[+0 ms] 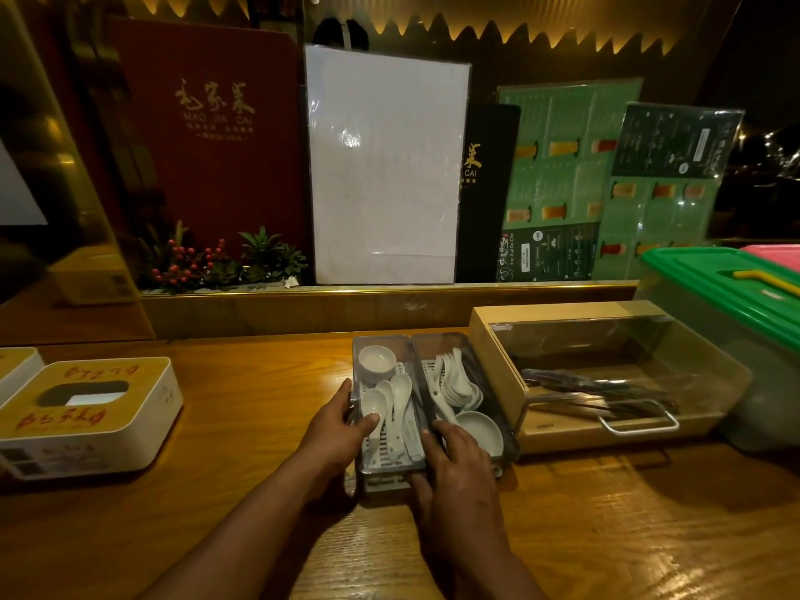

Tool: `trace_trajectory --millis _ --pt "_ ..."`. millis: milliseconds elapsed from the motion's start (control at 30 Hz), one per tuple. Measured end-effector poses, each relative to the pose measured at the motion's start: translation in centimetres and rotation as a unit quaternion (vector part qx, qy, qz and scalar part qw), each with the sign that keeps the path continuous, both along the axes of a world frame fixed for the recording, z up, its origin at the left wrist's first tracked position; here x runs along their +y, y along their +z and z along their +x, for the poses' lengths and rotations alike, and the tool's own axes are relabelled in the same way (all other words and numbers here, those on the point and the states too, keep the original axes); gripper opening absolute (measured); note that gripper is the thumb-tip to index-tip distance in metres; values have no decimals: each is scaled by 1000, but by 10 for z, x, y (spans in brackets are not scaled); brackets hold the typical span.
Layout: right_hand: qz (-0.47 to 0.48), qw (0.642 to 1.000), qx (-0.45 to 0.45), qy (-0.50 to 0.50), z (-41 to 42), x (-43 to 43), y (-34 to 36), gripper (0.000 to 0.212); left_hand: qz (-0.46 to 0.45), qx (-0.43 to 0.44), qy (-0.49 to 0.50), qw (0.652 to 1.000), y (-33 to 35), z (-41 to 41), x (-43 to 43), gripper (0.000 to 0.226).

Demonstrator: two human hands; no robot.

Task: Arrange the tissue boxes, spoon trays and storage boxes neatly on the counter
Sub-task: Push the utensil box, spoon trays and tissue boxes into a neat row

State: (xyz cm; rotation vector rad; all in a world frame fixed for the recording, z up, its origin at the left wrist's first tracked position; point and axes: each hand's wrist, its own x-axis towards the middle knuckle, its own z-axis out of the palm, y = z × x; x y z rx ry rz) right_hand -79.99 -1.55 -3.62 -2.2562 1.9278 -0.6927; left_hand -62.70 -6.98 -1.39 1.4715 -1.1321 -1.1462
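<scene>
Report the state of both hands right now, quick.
Left hand: gripping the left spoon tray by its left edge, thumb on top.
Right hand: gripping the near end of the right spoon tray, fingers on top.

Two spoon trays, two tissue boxes

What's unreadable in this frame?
Head view only:
- Near end of the trays: covered by the left hand and right hand.
- Second tissue box: cut off by the left edge.
- Green-lidded box: cut off by the right edge, contents behind a cloudy wall.
- Utensils in the wooden box: dark, with glare on the lid, so type unclear.
</scene>
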Motion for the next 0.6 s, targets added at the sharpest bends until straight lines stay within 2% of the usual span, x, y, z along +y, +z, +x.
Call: trace_trajectory --millis 333,467,600 --pt "39 999 9 36 -10 -5 6 75 29 54 17 998 -7 11 3 77" --pt "-28 995 -53 78 13 -9 6 61 -3 -11 64 998 3 37 23 74" --pt "-62 980 -92 167 72 -7 12 50 -54 -162 79 982 20 102 49 64"
